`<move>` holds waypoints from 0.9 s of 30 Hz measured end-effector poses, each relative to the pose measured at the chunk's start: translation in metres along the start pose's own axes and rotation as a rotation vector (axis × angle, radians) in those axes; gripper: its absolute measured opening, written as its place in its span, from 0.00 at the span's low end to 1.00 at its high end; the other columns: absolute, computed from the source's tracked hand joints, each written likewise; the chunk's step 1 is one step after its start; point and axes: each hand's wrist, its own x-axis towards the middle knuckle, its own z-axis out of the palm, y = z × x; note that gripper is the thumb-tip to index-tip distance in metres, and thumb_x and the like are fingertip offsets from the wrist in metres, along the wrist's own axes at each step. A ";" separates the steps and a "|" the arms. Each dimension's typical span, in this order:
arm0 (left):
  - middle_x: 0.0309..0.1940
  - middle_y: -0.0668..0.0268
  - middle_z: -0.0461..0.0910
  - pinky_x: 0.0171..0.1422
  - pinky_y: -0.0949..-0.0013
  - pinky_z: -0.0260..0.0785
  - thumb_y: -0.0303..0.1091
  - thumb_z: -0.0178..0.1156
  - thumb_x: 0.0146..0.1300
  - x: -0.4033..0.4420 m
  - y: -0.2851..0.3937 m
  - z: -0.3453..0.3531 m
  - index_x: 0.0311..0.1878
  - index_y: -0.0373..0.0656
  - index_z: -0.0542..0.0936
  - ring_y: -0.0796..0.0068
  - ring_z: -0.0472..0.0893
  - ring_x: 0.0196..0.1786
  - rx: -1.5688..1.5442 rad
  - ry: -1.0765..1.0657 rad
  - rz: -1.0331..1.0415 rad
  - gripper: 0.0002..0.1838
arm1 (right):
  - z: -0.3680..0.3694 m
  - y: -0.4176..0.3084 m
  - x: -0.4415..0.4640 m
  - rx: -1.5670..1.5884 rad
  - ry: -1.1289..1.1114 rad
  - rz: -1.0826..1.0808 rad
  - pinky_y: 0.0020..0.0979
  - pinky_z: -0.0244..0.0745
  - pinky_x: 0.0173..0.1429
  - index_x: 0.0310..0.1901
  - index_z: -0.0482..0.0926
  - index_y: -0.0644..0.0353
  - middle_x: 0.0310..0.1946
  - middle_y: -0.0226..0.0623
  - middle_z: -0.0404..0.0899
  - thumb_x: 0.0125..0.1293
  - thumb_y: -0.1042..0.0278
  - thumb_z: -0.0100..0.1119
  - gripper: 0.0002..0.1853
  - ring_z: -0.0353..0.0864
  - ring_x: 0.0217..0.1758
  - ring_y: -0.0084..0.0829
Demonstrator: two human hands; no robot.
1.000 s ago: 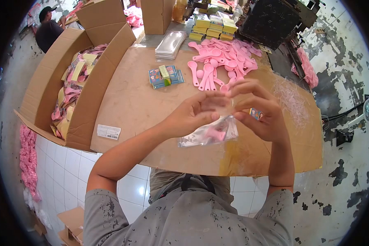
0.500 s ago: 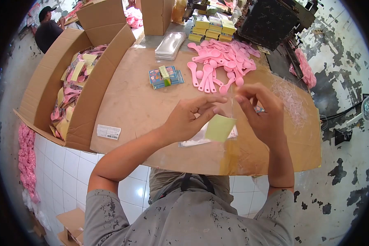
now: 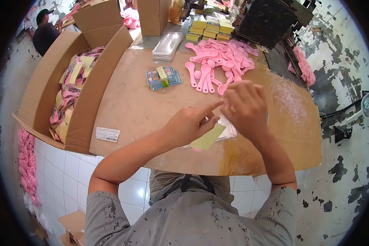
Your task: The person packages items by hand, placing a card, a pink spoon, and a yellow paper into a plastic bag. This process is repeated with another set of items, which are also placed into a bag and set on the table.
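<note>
A pale yellow card [image 3: 209,137], seemingly inside a clear packet, is pinched by my left hand [image 3: 191,124] above the table's near side. A bit of pink [image 3: 197,149] peeks out below its lower edge. My right hand [image 3: 245,107] has its fingers curled close to the left fingertips and is slightly blurred; what it pinches, if anything, is hidden. Under both hands lie clear plastic sleeves [image 3: 229,130], partly covered. Just beyond the right hand spreads a pile of pink measuring spoons [image 3: 217,57].
Banded blue cards [image 3: 164,78] and a stack of clear bags [image 3: 167,44] lie further back. At left stands a cardboard box [image 3: 98,88] of packed pink items. Stacked yellow cards [image 3: 211,26], clear strips [image 3: 289,98] and a black machine [image 3: 266,22] are behind and right. A person [image 3: 47,33] sits far left.
The card packet has tilted and moved slightly left and down with my left hand. My right hand has turned and come in closer to the left fingertips.
</note>
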 end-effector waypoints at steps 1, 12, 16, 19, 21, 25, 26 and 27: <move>0.30 0.58 0.89 0.35 0.70 0.77 0.27 0.65 0.73 0.001 0.003 -0.004 0.68 0.38 0.79 0.78 0.85 0.27 -0.056 -0.034 -0.072 0.22 | -0.001 0.009 0.000 0.068 0.035 0.057 0.39 0.71 0.55 0.40 0.83 0.59 0.39 0.36 0.80 0.58 0.74 0.65 0.08 0.81 0.49 0.37; 0.42 0.60 0.89 0.50 0.75 0.78 0.25 0.59 0.78 0.004 -0.012 -0.006 0.69 0.35 0.75 0.82 0.86 0.47 -0.490 -0.039 -0.382 0.19 | -0.079 0.288 -0.227 -0.114 -0.249 0.882 0.36 0.81 0.58 0.63 0.80 0.62 0.51 0.43 0.87 0.65 0.82 0.56 0.24 0.87 0.53 0.36; 0.45 0.58 0.89 0.54 0.74 0.79 0.24 0.60 0.77 0.007 -0.013 -0.011 0.70 0.34 0.75 0.79 0.87 0.50 -0.476 -0.059 -0.400 0.20 | -0.090 0.283 -0.244 -0.322 -0.170 0.897 0.40 0.77 0.67 0.69 0.78 0.60 0.59 0.47 0.84 0.65 0.83 0.58 0.28 0.84 0.63 0.43; 0.46 0.58 0.89 0.54 0.74 0.80 0.23 0.60 0.77 0.008 -0.013 -0.008 0.70 0.34 0.74 0.78 0.87 0.50 -0.550 -0.021 -0.440 0.21 | -0.084 0.215 -0.184 -0.321 -0.184 0.815 0.38 0.78 0.64 0.67 0.79 0.59 0.56 0.46 0.85 0.68 0.79 0.60 0.25 0.84 0.61 0.40; 0.46 0.58 0.89 0.53 0.73 0.80 0.24 0.60 0.77 0.011 -0.008 -0.011 0.70 0.34 0.74 0.78 0.88 0.50 -0.643 0.026 -0.488 0.21 | -0.064 0.180 -0.145 0.037 -0.096 0.800 0.35 0.79 0.61 0.64 0.81 0.58 0.54 0.43 0.85 0.70 0.76 0.62 0.21 0.85 0.58 0.35; 0.48 0.59 0.90 0.52 0.73 0.82 0.28 0.61 0.78 0.009 -0.015 -0.009 0.70 0.35 0.74 0.77 0.88 0.50 -0.679 0.023 -0.511 0.21 | -0.029 0.080 -0.074 0.904 -0.372 0.750 0.29 0.78 0.53 0.63 0.82 0.60 0.48 0.32 0.86 0.72 0.68 0.68 0.19 0.84 0.48 0.23; 0.49 0.60 0.90 0.52 0.73 0.82 0.29 0.61 0.79 0.008 -0.021 -0.007 0.70 0.35 0.75 0.77 0.88 0.50 -0.658 0.024 -0.522 0.21 | -0.017 0.057 -0.063 0.960 -0.370 0.650 0.29 0.78 0.53 0.62 0.82 0.61 0.48 0.32 0.86 0.72 0.68 0.69 0.19 0.84 0.48 0.22; 0.49 0.60 0.90 0.52 0.72 0.82 0.30 0.61 0.79 0.008 -0.023 -0.006 0.70 0.36 0.75 0.77 0.88 0.50 -0.637 0.023 -0.532 0.21 | -0.008 0.041 -0.055 1.013 -0.366 0.548 0.28 0.78 0.53 0.62 0.82 0.63 0.48 0.33 0.86 0.72 0.68 0.69 0.19 0.84 0.49 0.21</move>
